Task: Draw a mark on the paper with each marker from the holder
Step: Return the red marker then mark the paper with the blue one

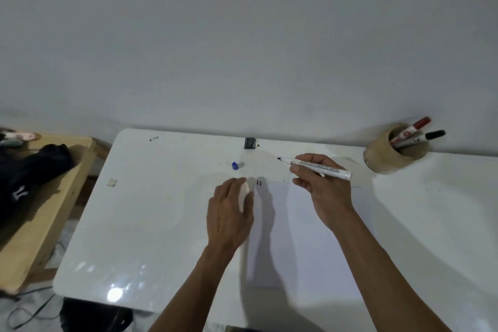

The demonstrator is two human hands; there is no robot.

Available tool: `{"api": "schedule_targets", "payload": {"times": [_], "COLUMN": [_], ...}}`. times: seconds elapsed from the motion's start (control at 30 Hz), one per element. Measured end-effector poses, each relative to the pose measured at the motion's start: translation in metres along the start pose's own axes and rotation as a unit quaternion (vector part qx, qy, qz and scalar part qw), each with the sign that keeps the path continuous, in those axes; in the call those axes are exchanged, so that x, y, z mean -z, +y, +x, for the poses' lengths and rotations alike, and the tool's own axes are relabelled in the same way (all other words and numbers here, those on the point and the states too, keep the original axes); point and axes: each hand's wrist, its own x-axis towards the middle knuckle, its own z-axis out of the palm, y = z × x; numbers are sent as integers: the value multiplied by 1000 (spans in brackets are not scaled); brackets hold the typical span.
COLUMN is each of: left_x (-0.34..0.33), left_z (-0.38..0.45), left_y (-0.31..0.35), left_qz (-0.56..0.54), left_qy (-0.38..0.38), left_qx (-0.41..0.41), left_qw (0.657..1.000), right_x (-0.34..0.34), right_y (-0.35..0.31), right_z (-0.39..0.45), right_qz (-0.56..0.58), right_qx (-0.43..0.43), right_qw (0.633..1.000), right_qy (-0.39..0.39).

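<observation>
My right hand (320, 186) holds an uncapped white marker (318, 168) above the far edge of the white paper (304, 237), dark tip pointing left. The marker's blue cap (235, 166) lies on the table to the left. My left hand (229, 213) rests flat on the paper's left edge, fingers slightly apart. Short black marks (259, 183) sit near the paper's top left corner. A round wooden holder (388, 153) at the back right contains a red-capped marker (415, 128) and a black-capped marker (423, 137).
The white table (151, 210) stands against a grey wall. A small black object (250, 143) sits at the table's back edge. A wooden bench (40, 210) with a black bag (29, 170) is at the left. Cables lie on the floor at lower left.
</observation>
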Motion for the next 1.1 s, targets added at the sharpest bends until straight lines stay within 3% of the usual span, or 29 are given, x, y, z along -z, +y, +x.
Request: {"api": "schedule_targets", "payload": {"times": [0.1,0.3,0.47,0.67,0.83,0.97,1.1], "left_x": [14,17,15,40,60,73,84], "left_z": [34,76,76,50,16,-8,-29], "left_y": [5,-4,-10,9,32,40,40], "left_qz": [6,86,57,-164,-404,-471,-477], "left_qy": [12,-76,-63,-48,-69,-98,-125], "left_qx": [36,35,58,141,146,124,96], "left_qw": [999,993,995,975,900,868,864], "right_x": [1,5,8,-4,-19,-24,-28], "right_y": [-3,4,4,-9,-20,-21,-18], "right_z": [-9,-18,-21,-36,-56,-79,-104], "right_qz": [7,-10,-23,-28,-79,-94,-111], "right_qx": [-4,-3,-15,10,71,91,96], "right_qw": [1000,999,999,998,993,990,988], "right_qy": [12,30,45,46,47,47,38]}}
